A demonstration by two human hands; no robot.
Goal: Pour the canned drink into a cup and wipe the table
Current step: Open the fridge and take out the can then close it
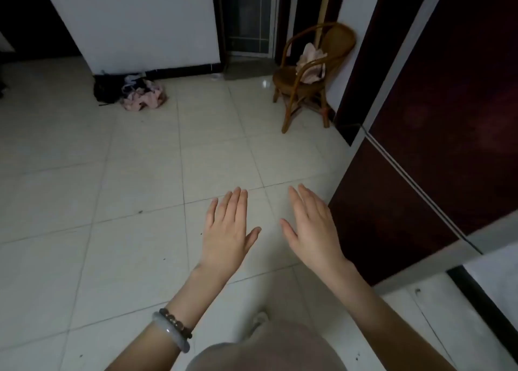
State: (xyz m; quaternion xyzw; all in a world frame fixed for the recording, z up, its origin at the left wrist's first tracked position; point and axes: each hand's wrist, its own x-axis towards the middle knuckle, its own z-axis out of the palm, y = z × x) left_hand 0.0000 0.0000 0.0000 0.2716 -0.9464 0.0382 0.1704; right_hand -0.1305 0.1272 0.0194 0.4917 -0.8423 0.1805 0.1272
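My left hand point(228, 227) and my right hand point(312, 227) are held out side by side over a pale tiled floor, backs up, fingers straight and slightly apart, holding nothing. Two bracelets sit on my left wrist. No can, cup, cloth or table appears in the head view.
A wicker chair point(304, 87) with a pale cloth on it stands at the back right against a white wall. A dark bag and a heap of pink clothes point(143, 95) lie by the far wall. Dark red door panels point(437, 123) fill the right side. A doorway opens at the back.
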